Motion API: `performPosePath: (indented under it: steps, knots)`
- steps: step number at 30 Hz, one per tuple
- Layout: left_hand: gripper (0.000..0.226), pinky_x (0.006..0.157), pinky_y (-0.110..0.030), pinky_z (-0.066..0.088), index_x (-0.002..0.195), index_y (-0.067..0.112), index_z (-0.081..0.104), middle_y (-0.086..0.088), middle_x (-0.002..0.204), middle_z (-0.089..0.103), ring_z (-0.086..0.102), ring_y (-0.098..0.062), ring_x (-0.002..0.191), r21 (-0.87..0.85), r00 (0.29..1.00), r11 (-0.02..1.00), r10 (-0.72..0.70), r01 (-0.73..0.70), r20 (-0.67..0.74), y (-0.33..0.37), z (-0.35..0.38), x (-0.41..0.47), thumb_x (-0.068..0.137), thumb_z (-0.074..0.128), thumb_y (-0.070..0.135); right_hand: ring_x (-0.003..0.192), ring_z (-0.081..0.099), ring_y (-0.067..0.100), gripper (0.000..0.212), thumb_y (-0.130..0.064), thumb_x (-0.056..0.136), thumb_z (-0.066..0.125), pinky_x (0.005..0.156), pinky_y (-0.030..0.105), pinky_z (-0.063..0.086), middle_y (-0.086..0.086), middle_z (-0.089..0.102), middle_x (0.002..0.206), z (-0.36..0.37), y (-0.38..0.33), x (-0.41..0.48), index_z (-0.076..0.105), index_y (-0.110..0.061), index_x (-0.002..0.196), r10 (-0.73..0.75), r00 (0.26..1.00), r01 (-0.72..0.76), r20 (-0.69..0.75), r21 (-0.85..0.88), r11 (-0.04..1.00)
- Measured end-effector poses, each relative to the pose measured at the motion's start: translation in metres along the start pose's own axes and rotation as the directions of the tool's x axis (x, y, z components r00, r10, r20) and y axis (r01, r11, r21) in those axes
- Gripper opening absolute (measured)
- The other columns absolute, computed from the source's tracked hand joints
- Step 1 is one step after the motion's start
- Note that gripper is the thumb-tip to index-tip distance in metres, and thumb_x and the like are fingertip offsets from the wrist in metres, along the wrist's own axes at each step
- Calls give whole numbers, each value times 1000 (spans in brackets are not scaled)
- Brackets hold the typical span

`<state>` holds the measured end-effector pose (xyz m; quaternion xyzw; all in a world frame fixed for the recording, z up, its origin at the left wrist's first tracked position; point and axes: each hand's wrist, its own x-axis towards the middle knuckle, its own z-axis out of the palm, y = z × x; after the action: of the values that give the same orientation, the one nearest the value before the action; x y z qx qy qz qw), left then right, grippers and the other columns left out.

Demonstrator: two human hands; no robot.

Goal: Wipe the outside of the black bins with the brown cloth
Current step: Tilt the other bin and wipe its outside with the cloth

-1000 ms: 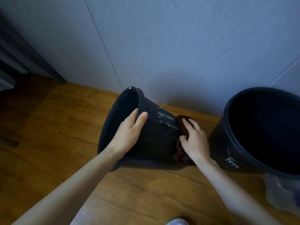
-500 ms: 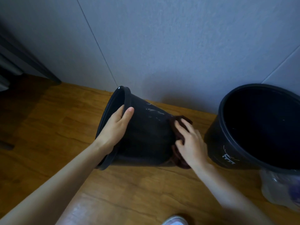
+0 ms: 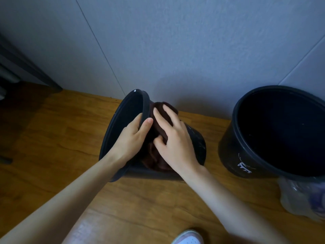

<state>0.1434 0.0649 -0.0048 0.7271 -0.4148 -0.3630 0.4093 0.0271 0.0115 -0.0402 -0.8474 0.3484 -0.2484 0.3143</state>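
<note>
A black bin lies tipped on its side on the wooden floor, its mouth facing left. My left hand grips its rim, thumb on the outside, fingers inside. The brown cloth is spread over the bin's outer wall just behind the rim. My right hand presses the cloth against the wall with fingers spread, thumb tucked into the cloth. A second black bin stands upright at the right, with white markings on its side.
A grey wall rises close behind both bins. A clear plastic bag lies at the right, beside the upright bin. The toe of a white shoe shows at the bottom edge. Dark furniture stands at far left.
My right hand has slid the cloth from the bin's base end up along the outer wall to just behind the rim. My left hand keeps its hold on the rim.
</note>
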Motion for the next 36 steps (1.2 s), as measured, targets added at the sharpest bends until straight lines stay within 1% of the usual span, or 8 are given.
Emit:
performPosePath:
  steps: [3, 7, 11, 14, 19, 24, 33, 36]
  knots:
    - [23, 75, -11, 50, 105, 25, 58, 4, 102, 65, 62, 1, 92, 8, 999, 1000, 2, -3, 44, 3, -1, 2, 97, 38, 32, 129, 36, 19, 71, -12, 88, 54, 81, 17, 43, -8, 14, 156, 2, 37, -16, 21, -35, 147, 77, 997, -76, 13, -101, 992]
    - [19, 61, 6, 37, 87, 41, 48, 22, 91, 57, 53, 26, 76, 7, 999, 1000, -6, 5, 35, 9, 0, 0, 98, 37, 29, 136, 30, 29, 67, -14, 93, 48, 100, 35, 41, -4, 7, 158, 1, 103, -39, 15, -32, 149, 507, 855, -481, 107, -198, 854]
    - [18, 70, -1, 44, 104, 37, 53, 13, 103, 64, 58, 14, 92, 24, 997, 1000, 9, -11, 74, 3, -1, 0, 97, 37, 33, 139, 27, 31, 62, -15, 96, 45, 103, 40, 39, 1, 8, 158, 0, 125, -38, 16, -26, 149, 639, 753, -612, 158, -186, 768]
    - [25, 74, -3, 45, 115, 29, 53, 12, 106, 64, 59, 8, 97, 32, 996, 999, 24, -27, 84, 0, -1, -3, 97, 37, 33, 141, 23, 32, 57, -15, 96, 44, 111, 45, 29, 2, 14, 157, -2, 113, -22, 23, -24, 148, 633, 761, -622, 145, -117, 774]
    - [25, 82, -15, 49, 116, 31, 54, 12, 103, 66, 61, 3, 99, 51, 991, 998, 35, -42, 127, -2, 1, -11, 96, 39, 33, 141, 25, 22, 58, -10, 92, 48, 106, 27, 28, -3, 22, 155, -7, 25, 18, 32, -27, 145, 237, 972, -237, -1, 2, 972]
    - [24, 74, -7, 47, 115, 33, 54, 14, 102, 67, 61, 5, 96, 23, 995, 999, 23, -25, 97, -4, -7, -16, 96, 39, 30, 139, 29, 24, 56, -15, 93, 48, 106, 36, 36, -2, 22, 155, 2, -1, 30, 31, -29, 145, 160, 987, -160, 3, 76, 984]
    - [31, 75, -3, 44, 115, 28, 56, 23, 104, 67, 60, 7, 100, -48, 993, 999, 18, -12, 117, -10, -17, -31, 90, 39, 33, 136, 30, 33, 46, -21, 97, 37, 107, 44, 33, -2, 22, 154, -2, 124, -3, 35, -30, 143, 732, 651, -705, 201, -196, 681]
    - [33, 74, -3, 43, 117, 22, 56, 24, 102, 67, 60, 5, 100, -59, 994, 998, 30, -23, 110, -12, -19, -32, 90, 39, 31, 135, 32, 32, 48, -20, 97, 39, 107, 43, 35, -2, 23, 155, 1, 112, 0, 34, -28, 144, 701, 695, -672, 160, -204, 712]
